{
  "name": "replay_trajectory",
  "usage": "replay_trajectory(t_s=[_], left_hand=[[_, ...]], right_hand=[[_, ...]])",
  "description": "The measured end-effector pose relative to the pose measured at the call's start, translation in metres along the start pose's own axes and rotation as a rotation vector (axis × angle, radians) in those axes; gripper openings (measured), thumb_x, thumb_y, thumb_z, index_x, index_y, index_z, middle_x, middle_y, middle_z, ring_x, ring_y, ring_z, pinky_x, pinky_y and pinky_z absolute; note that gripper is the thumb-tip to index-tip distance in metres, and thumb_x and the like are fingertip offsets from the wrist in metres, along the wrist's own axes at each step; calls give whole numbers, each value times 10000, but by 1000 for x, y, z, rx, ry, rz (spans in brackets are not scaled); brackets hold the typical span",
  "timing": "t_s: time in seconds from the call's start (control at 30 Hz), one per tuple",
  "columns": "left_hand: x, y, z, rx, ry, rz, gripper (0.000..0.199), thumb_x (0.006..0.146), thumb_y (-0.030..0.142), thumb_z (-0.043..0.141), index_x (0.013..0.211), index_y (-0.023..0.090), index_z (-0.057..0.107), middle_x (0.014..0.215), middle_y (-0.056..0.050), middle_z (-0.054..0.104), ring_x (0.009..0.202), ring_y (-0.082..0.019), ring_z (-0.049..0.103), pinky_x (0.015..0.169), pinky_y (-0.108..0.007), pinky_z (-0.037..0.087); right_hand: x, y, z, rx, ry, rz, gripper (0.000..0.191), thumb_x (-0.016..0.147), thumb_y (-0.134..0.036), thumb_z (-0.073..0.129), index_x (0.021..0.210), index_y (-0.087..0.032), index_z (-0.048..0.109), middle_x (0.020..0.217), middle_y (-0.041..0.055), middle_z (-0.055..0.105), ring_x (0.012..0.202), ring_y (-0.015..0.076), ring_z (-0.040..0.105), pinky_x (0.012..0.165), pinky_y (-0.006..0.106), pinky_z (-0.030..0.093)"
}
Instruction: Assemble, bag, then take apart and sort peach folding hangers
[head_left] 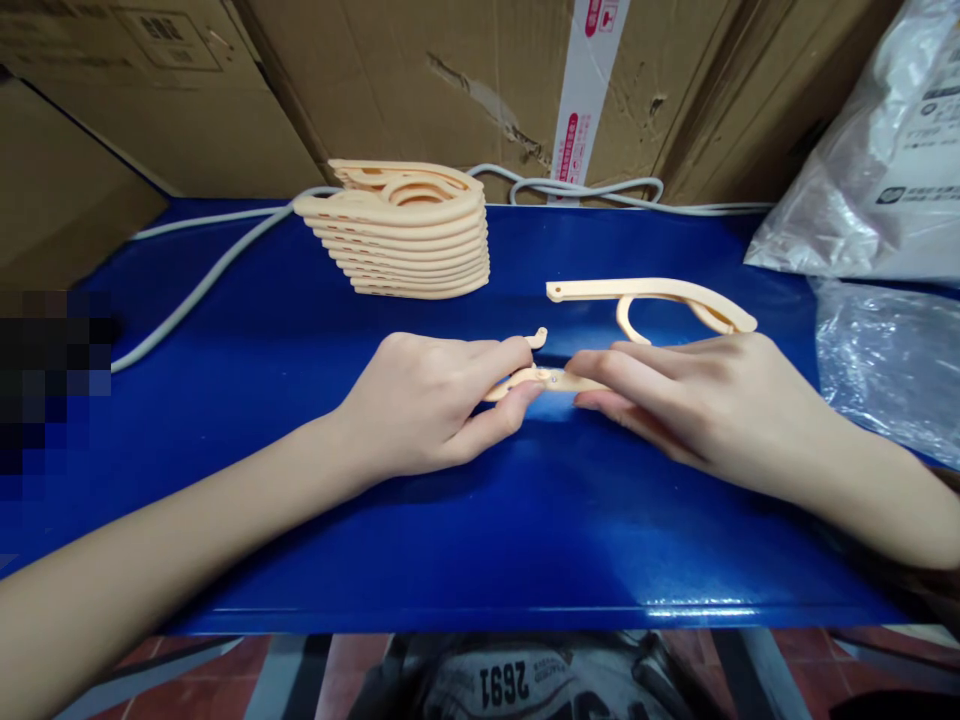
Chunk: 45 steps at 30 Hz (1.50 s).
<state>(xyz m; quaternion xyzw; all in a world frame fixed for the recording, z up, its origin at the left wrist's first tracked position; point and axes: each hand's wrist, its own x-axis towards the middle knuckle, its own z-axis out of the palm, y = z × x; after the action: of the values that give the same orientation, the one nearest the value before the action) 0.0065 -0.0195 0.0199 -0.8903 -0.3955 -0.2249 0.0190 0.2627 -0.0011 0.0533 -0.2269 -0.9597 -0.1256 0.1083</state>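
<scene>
My left hand (pixel 450 400) pinches one end of a cream plastic folding hanger piece (pixel 559 380) between thumb and fingers. My right hand (pixel 697 400) grips the other end of it, low over the blue table. A small round hole shows at its middle, and a short hooked tip (pixel 538 338) sticks out behind my left fingers. The rest is covered by my hands. Just beyond my right hand lies a long curved hanger arm (pixel 652 290) with a hook below it. Further back on the left stands a neat stack of folded cream hangers (pixel 420 235).
The blue table (pixel 465 560) is backed by cardboard boxes (pixel 420 90). A pale cable (pixel 217 265) runs along its rear and left side. Clear plastic bags (pixel 862 180) lie at the right. A pixelated dark patch covers the left edge.
</scene>
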Motion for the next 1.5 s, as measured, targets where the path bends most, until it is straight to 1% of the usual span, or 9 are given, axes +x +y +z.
replay_trajectory(t_s=[0.17,0.23,0.33,0.4,0.63,0.83,1.07,1.37,1.5], left_hand=[[-1,5,1,-20,-33,34,363,1088,324,325,979,215,653,889,17,780,672,-118,700,521,-285,306],[-2,6,3,0,-28,22,404,1100,326,281,1030,215,663,995,-1,797,769,-130,737,540,-280,332],[-3,6,4,38,-4,-43,436,1108,336,243,1161,224,661,1051,-11,804,854,-147,756,569,-271,364],[-3,5,5,42,0,-64,425,1106,333,252,1190,227,655,1035,-7,807,846,-150,756,572,-271,369],[-2,3,2,-11,-2,11,405,1115,315,264,1172,183,642,888,-9,783,745,-146,739,555,-285,351],[-4,1,3,26,-26,45,432,1096,523,357,1129,184,622,732,1,715,645,-160,703,507,-285,287],[-4,1,7,19,-28,57,481,1124,501,267,985,192,608,779,5,746,604,-134,688,501,-270,309],[-4,1,7,22,-8,89,489,1125,507,250,969,190,589,749,24,726,570,-128,670,484,-272,306],[-3,3,9,16,-4,77,482,1132,484,234,942,194,569,767,26,735,574,-130,673,485,-280,292]], right_hand=[[1,0,-1,16,-2,-4,279,1117,-297,385,1092,-165,629,844,20,757,621,114,676,542,247,356],[2,0,0,33,-11,-3,286,1118,-296,380,1098,-164,633,853,28,759,631,111,678,557,240,369],[2,-1,1,55,-18,-1,307,1120,-300,364,1112,-166,640,867,39,760,644,111,675,566,233,383],[1,-1,0,47,-9,8,298,1116,-302,376,1124,-174,645,868,36,756,648,113,670,567,234,387],[3,-3,-2,-33,62,15,212,1098,-273,439,1089,-184,632,832,-7,747,617,109,659,525,261,343],[2,-3,-3,-58,78,13,207,1092,-264,455,1114,-200,650,833,-24,749,615,106,656,521,274,324],[1,-5,-2,-43,71,-14,154,1057,-179,497,1113,-194,640,807,-20,734,622,115,640,566,258,350],[2,-4,-3,-12,78,-30,167,1056,-171,498,1185,-182,602,831,-22,734,620,122,646,553,264,350],[5,-6,-1,-18,76,-50,163,1065,-177,473,1133,-185,620,777,-31,699,579,126,614,537,272,336]])
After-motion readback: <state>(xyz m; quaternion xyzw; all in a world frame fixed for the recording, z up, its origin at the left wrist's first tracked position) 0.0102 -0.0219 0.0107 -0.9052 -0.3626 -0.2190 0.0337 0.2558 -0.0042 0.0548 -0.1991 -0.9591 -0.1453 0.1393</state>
